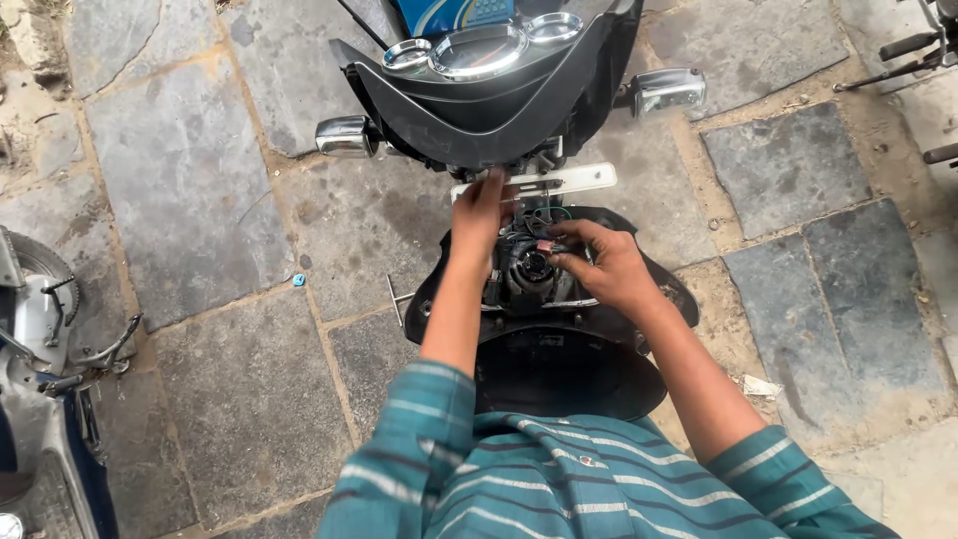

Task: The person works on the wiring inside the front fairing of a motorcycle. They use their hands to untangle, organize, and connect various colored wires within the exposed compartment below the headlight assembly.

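My left hand (pixel 479 212) reaches at twelve o'clock under the black plastic scooter handlebar cover (pixel 479 110); its grip is hidden. My right hand (pixel 604 265) pinches a small reddish connector (pixel 546 245), its wires lost among the dark headlamp housing (pixel 529 269).

Both hands work inside a scooter's open front. The left hand (pixel 479 208) touches the white bracket (pixel 559 182); the right hand (pixel 604 262) pinches a small connector (pixel 546 246) above the round headlamp socket (pixel 532 267).

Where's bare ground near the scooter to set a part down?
Free: grey stone paving left of the black scooter front, between it and the parked vehicle at the left edge; also slabs to the right. Crowded: the open headlight cavity, where the left hand and right hand work among wires.
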